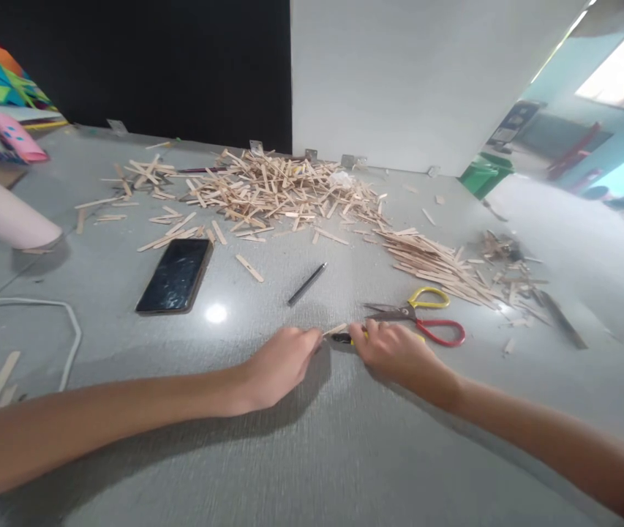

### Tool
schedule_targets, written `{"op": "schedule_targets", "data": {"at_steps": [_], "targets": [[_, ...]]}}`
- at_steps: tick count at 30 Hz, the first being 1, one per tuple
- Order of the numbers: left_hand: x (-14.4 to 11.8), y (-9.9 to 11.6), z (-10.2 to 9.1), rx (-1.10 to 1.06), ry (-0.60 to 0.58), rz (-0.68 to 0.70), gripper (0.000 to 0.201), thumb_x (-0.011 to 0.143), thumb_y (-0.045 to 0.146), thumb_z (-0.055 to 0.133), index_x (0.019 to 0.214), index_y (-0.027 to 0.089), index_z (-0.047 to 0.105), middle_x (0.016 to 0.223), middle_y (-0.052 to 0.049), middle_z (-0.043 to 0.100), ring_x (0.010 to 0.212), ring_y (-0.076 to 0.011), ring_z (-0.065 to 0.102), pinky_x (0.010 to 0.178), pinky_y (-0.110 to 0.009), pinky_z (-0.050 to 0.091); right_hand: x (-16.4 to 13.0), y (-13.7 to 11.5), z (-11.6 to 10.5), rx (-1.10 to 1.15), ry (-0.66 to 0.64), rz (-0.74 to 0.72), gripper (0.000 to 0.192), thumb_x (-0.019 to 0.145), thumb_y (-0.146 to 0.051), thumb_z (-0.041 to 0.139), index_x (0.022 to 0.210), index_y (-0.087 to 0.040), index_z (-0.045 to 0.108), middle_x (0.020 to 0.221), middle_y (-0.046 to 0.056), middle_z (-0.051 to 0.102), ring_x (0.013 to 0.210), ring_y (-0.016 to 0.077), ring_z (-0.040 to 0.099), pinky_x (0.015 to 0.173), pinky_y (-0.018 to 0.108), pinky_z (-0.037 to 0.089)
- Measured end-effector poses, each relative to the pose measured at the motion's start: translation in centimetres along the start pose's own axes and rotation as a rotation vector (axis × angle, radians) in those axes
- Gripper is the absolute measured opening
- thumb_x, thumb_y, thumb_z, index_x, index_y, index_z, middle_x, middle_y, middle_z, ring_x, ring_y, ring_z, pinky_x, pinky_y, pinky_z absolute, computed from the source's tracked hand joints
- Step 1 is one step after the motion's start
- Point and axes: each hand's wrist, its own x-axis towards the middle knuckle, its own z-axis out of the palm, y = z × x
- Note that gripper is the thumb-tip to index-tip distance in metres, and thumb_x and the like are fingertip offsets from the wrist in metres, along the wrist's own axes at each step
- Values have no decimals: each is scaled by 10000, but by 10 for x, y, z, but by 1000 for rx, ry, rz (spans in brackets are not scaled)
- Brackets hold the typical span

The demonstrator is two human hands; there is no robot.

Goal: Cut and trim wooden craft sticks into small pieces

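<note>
My left hand (284, 366) is closed, pinching a short wooden craft stick (336, 330) that sticks out to the right from its fingertips. Facing it, my right hand (391, 350) is wrapped round a yellow hand tool with a dark head (341, 338); the fingers cover most of it, so its exact kind is unclear. The tool's dark head lies right beside the stick; whether they touch I cannot tell. Just behind my right hand lie scissors (407, 313) with one yellow and one red handle loop, blades pointing left. A dark pen (307, 284) rests beyond my hands.
A big heap of craft sticks (284, 190) lies against the upright black-and-white panel (371, 88). More sticks (437, 263) form a bundle at right, near a long flat strip (564, 320). A phone (175, 277), a white cable (73, 329) and a pale roll (9, 205) occupy the left.
</note>
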Motion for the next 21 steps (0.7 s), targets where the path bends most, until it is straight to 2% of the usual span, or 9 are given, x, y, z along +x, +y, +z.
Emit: {"op": "schedule_targets", "data": {"at_steps": [4, 6, 11, 15, 18, 21], "targets": [[-2, 2, -2, 1, -18, 6, 283, 1056, 128, 450, 835, 179, 620, 619, 3, 591, 548, -142, 554, 542, -262, 351, -7, -32, -16, -61, -26, 124, 213, 948, 60, 503, 953, -135, 589, 667, 43, 641, 491, 191, 629, 449, 329, 214], [-2, 3, -3, 12, -26, -2, 283, 1055, 120, 444, 838, 178, 617, 640, -3, 609, 555, -146, 562, 546, -266, 354, -8, -35, -18, -71, -17, 126, 209, 944, 62, 507, 963, -131, 585, 669, 41, 639, 489, 188, 623, 448, 326, 212], [-2, 4, 1, 63, -43, -27, 270, 1069, 109, 413, 910, 158, 626, 757, -65, 691, 621, -186, 629, 565, -295, 349, -3, -7, 1, -52, 54, 17, 222, 986, 27, 493, 963, -191, 527, 695, 12, 634, 535, 177, 631, 480, 333, 230], [-4, 5, 5, 100, -51, -50, 269, 1080, 116, 398, 953, 149, 633, 734, -72, 687, 600, -202, 631, 546, -308, 311, -1, 5, 10, -46, 74, -15, 183, 1012, -13, 498, 988, -193, 520, 725, 26, 661, 568, 190, 655, 499, 338, 254], [-5, 5, 5, 106, -43, -67, 266, 1084, 129, 399, 955, 154, 630, 702, -56, 668, 577, -191, 616, 535, -302, 303, -3, -8, 4, -59, 55, 29, 175, 1004, -20, 518, 973, -191, 534, 707, 25, 654, 561, 191, 652, 491, 327, 268], [-6, 5, 4, 88, -36, -63, 267, 1083, 137, 408, 923, 171, 619, 665, -23, 639, 549, -165, 588, 528, -285, 312, -7, -32, -12, -95, 10, 149, 182, 971, 14, 529, 958, -160, 581, 668, 28, 640, 504, 181, 615, 460, 307, 270]]}}
